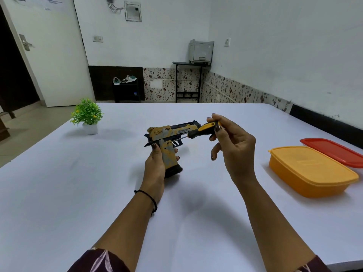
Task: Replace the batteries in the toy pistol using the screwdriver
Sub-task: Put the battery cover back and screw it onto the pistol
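The toy pistol (170, 137), yellow, grey and black, is held upright above the white table with its barrel pointing right. My left hand (155, 165) grips its handle from the left and behind. My right hand (229, 146) holds the screwdriver (202, 130) by its black and yellow handle with the fingertips. The thin metal shaft slants down to the left, and its tip touches the upper part of the pistol's grip, just behind the trigger guard. No batteries are in view.
An orange plastic box (310, 171) stands at the right on the white table (98, 193), with a red lid (337, 152) lying behind it. A small potted green plant (87, 115) sits at the far left of the table.
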